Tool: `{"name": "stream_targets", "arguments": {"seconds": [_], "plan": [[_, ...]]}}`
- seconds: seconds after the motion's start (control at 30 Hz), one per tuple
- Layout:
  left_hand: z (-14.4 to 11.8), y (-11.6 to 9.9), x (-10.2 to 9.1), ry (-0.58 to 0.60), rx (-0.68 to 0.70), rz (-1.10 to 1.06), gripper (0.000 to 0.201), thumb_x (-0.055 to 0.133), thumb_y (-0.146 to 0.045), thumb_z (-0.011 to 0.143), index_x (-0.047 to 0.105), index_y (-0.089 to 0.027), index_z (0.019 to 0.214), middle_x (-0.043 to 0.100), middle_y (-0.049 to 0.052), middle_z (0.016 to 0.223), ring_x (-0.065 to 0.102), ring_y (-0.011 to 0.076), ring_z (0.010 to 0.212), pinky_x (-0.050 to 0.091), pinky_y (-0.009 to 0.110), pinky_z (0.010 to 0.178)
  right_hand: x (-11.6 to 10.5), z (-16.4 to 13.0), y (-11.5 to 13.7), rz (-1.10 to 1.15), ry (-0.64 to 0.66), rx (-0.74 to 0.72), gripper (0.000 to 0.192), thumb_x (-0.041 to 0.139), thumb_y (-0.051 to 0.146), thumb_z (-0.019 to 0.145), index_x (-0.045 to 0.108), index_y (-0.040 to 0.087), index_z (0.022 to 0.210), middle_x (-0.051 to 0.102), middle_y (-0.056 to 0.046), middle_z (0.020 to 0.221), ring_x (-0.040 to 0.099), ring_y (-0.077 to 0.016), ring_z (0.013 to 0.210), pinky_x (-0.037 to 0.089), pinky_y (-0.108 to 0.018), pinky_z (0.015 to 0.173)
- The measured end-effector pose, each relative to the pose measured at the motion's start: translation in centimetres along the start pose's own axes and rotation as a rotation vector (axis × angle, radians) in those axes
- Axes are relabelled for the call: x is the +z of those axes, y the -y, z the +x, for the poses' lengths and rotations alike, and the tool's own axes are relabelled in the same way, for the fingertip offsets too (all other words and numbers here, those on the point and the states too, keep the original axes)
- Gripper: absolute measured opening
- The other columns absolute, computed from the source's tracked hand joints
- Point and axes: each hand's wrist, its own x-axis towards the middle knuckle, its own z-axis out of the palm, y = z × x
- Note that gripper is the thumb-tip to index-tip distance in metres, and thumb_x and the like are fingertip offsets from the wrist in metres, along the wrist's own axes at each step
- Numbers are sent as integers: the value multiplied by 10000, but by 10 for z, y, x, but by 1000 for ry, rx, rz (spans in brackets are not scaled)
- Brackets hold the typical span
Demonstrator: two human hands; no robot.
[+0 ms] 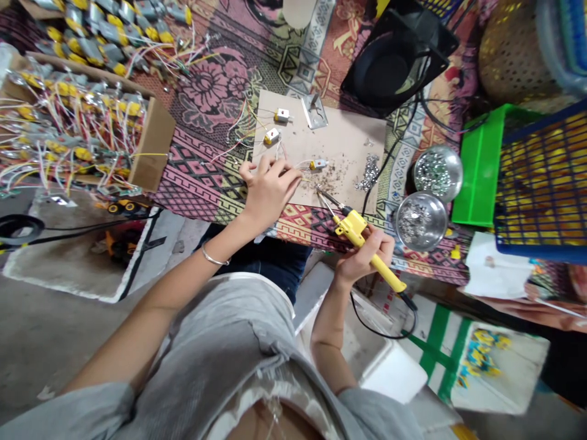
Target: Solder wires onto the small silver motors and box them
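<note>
Head view | right hand (367,253) grips soldering iron (362,238) | no writing legible

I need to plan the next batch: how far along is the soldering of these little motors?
Done: wired motors fill the cardboard box. In hand: right hand holds the soldering iron near a motor; left hand pinches wires. Left: two motors wait on the board.
</note>
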Motion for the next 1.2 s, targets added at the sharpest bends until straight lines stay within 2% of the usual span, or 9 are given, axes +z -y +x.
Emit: {"name": "stream_targets", "arguments": {"seconds": [0.33, 0.5, 0.63, 0.8, 1.07, 1.2], "plan": [[-1, 2, 0, 19, 7, -22, 213, 561, -333, 1116, 774, -325, 1107, 757, 40, 1249, 572, 327, 1319, 266, 580, 1140, 3, 0, 2, -50, -6, -28, 430, 571, 653, 919, 592, 228, 858, 609, 5, 807, 653, -159, 757, 572, -330, 707], [0, 2, 4, -8, 13, -46, 238, 556, -353, 1121, 782, -339, 1047, 779, 27, 1211, 583, 328, 1304, 262, 595, 1144, 4, -2, -7, 12, -136, -62, 426, 583, 666, 896, 572, 244, 841, 567, 12, 788, 622, -159, 720, 561, -349, 697], [2, 0, 7, -7, 38, -65, 239, 550, -366, 1123, 779, -353, 1055, 794, 19, 1179, 592, 324, 1282, 280, 600, 1137, 5, -13, -14, -27, -215, -96, 419, 539, 676, 920, 541, 262, 859, 556, 5, 823, 624, -181, 760, 571, -407, 773], [1, -1, 6, 29, 51, -59, 241, 539, -359, 1128, 773, -361, 1068, 790, 11, 1201, 588, 315, 1280, 267, 610, 1129, 10, -26, -11, -23, -223, -142, 363, 510, 625, 949, 536, 274, 859, 541, 2, 830, 613, -191, 774, 570, -429, 806], [0, 0, 9, 24, 53, -71, 300, 515, -385, 1139, 793, -361, 1028, 792, 21, 1181, 581, 304, 1288, 262, 622, 1139, 11, -24, -9, -11, -212, -182, 364, 585, 613, 927, 577, 263, 827, 540, 3, 801, 617, -192, 791, 568, -426, 813], [1, -2, 9, 25, 53, -59, 289, 516, -386, 1140, 779, -358, 1024, 794, 11, 1174, 589, 303, 1272, 265, 626, 1134, 10, -26, -11, -61, -215, -194, 402, 567, 654, 928, 578, 266, 820, 531, 1, 808, 622, -197, 803, 583, -442, 825]]}}
